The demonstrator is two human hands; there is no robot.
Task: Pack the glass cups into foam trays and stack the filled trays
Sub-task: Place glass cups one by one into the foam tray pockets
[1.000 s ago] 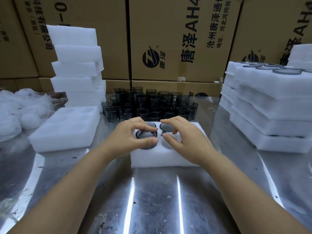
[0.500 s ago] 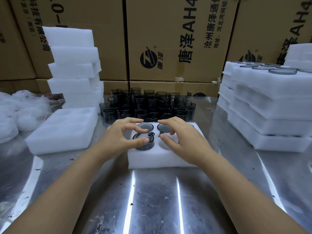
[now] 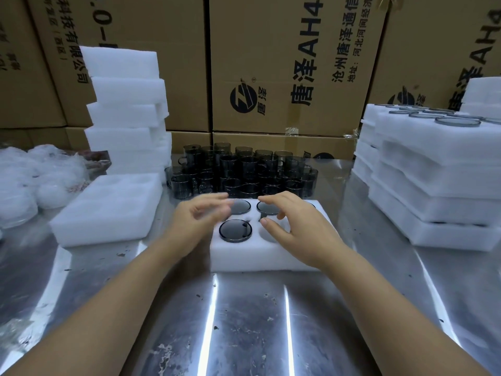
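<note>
A white foam tray (image 3: 244, 256) lies in the middle of the steel table. A dark glass cup (image 3: 235, 230) sits in its front left pocket, apart from both hands. Two more cups (image 3: 242, 206) fill back pockets. My left hand (image 3: 200, 215) hovers, blurred, just left of the tray with its fingers spread and nothing in it. My right hand (image 3: 292, 226) arches over the tray's middle, fingers loosely curved above a back cup (image 3: 267, 208), thumb near a bare front pocket. Several loose dark cups (image 3: 244, 172) stand clustered behind the tray.
An empty foam tray (image 3: 108, 210) lies at the left, with a tall pile of empty trays (image 3: 127, 112) behind it. Stacked filled trays (image 3: 433, 172) stand at the right. Crumpled plastic bags (image 3: 32, 180) sit far left. Cardboard boxes (image 3: 284, 63) wall off the back.
My left hand has let go of the front left cup, which now sits down in its pocket, and has lifted away to the left. My right hand has barely shifted.
</note>
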